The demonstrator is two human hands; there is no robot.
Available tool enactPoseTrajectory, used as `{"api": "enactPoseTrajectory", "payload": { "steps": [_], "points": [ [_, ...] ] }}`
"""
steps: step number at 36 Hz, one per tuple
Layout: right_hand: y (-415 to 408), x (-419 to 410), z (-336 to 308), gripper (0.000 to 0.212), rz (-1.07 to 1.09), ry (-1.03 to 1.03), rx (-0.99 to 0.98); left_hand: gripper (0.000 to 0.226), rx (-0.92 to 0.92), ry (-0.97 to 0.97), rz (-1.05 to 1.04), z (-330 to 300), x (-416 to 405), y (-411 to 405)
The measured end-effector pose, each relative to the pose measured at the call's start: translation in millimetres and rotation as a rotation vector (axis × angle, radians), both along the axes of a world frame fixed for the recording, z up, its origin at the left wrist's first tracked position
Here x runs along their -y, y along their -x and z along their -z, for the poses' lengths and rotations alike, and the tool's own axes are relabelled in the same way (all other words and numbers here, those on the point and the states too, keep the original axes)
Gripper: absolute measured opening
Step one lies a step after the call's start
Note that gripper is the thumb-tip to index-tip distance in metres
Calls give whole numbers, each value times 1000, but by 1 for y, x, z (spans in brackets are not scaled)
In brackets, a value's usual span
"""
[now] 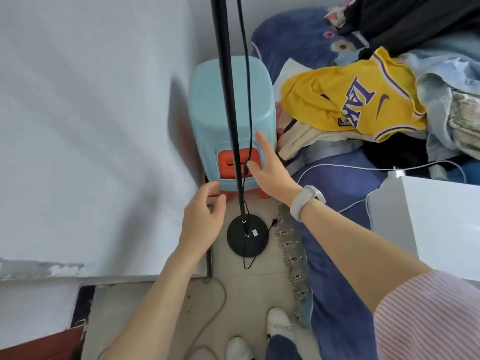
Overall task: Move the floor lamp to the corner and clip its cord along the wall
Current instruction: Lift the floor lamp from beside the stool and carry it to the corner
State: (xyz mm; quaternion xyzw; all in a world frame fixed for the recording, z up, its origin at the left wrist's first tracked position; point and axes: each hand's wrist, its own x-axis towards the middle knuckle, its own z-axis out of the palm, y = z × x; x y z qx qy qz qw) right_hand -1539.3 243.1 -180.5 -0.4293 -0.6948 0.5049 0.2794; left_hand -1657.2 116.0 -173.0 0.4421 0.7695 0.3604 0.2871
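The black floor lamp pole (225,74) rises from a round black base (248,236) standing on the tiled floor between the white wall and the bed. Its thin black cord (248,81) hangs beside the pole and loops on the floor just below the base. My left hand (201,222) hovers left of the pole, fingers curled and apart, holding nothing. My right hand (270,168) is spread open to the right of the pole, its thumb close to the cord's inline switch; I cannot tell if it touches.
Stacked plastic stools, blue over orange (231,120), stand against the white wall (91,126) behind the pole. A bed (337,183) with piled clothes and a yellow jersey (355,100) fills the right. A white box (428,216) sits at right. Another cable (218,302) lies on the floor.
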Motion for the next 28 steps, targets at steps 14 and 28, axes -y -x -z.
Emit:
{"api": "enactPoseTrajectory", "payload": {
  "steps": [14,28],
  "points": [
    [15,2,132,59,-109,105,-239,40,19,-128,46,82,-70,8],
    [20,11,243,38,-44,153,-57,17,-2,-85,114,153,-84,17]
  ]
}}
